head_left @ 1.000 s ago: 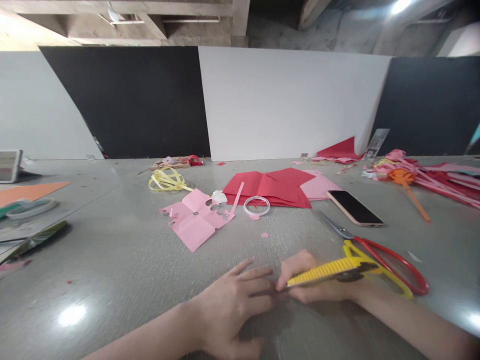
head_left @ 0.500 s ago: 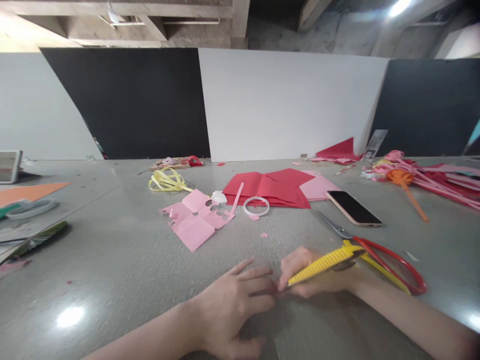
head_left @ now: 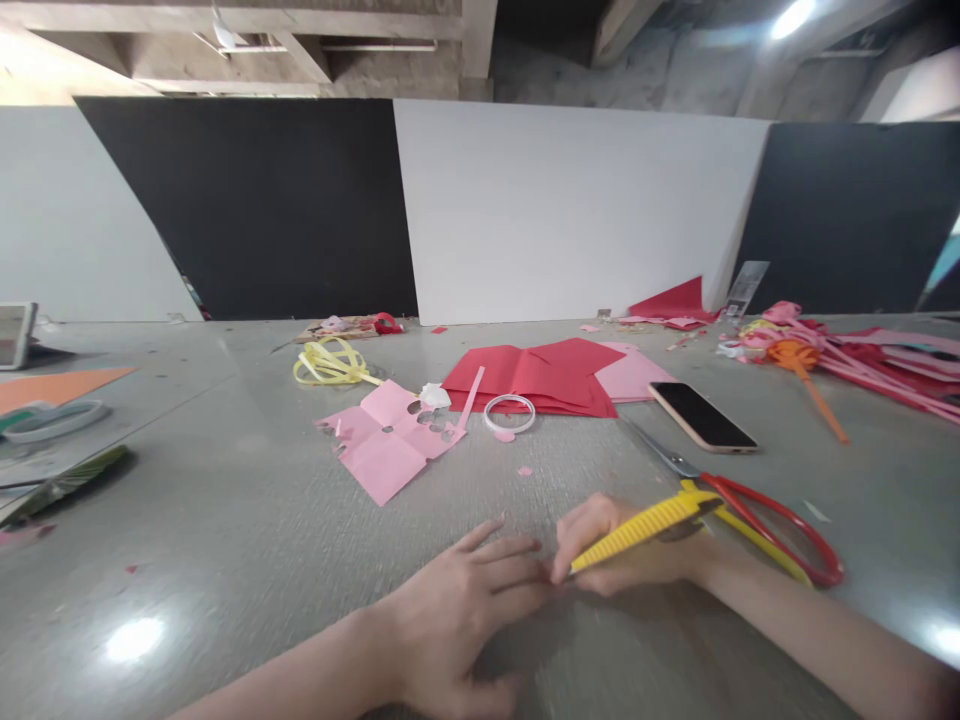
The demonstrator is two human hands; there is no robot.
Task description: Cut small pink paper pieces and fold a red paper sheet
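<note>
While one yellow ribbon bundle (head_left: 331, 362) is lying beyond one cut pink sheet (head_left: 386, 445), one left hand (head_left: 472, 610) is spreading its fingers near the tabletop (head_left: 247, 530). One white ring (head_left: 509, 414) is overlapping the near edge of several red sheets (head_left: 525, 378). One right hand (head_left: 630, 550) is gripping one yellow ribbed tool (head_left: 643, 530), fingertips pressed together at its tip; anything else pinched there is too blurred to tell. One phone (head_left: 703, 415) is lying beyond one pair of red-handled scissors (head_left: 784, 520).

Head-worn view, forward and down.
</note>
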